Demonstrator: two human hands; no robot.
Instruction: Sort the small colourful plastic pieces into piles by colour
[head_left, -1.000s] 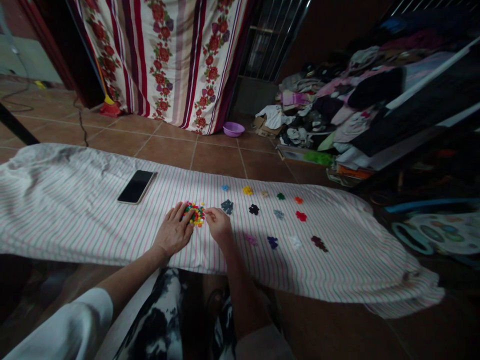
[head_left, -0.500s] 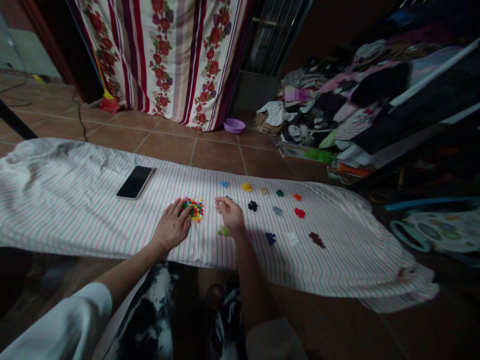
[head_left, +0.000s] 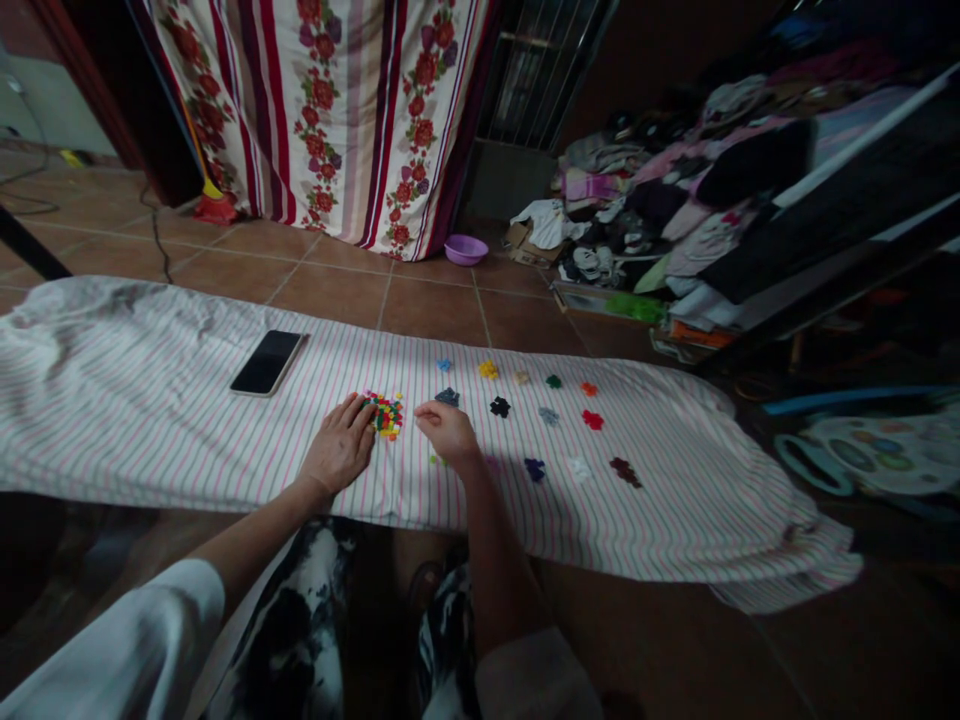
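A pile of small mixed-colour pieces (head_left: pixel 386 415) lies on the striped cloth (head_left: pixel 172 440). My left hand (head_left: pixel 341 448) rests flat, its fingertips at the pile's left edge. Just right of the pile is my right hand (head_left: pixel 451 432), thumb and fingers pinched together; whatever may be between them is too small to make out. Beyond it sits a dark grey heap (head_left: pixel 448 397), and a lime green heap (head_left: pixel 438 460) is partly covered by the hand. Single-colour heaps spread to the right, among them black (head_left: pixel 500 406), yellow (head_left: pixel 488 369), red (head_left: pixel 592 420) and dark blue (head_left: pixel 535 469).
A phone (head_left: pixel 268 363) lies on the cloth left of the mixed pile. Brown (head_left: pixel 625 472), white (head_left: pixel 580 468) and light blue (head_left: pixel 444 365) heaps also lie there. On the tiled floor beyond are a purple basin (head_left: pixel 466 250) and heaped clothes (head_left: pixel 675 190).
My right hand has moved left, closer to the mixed pile, uncovering the dark grey heap and covering more of the lime green one. My left hand stays at the pile.
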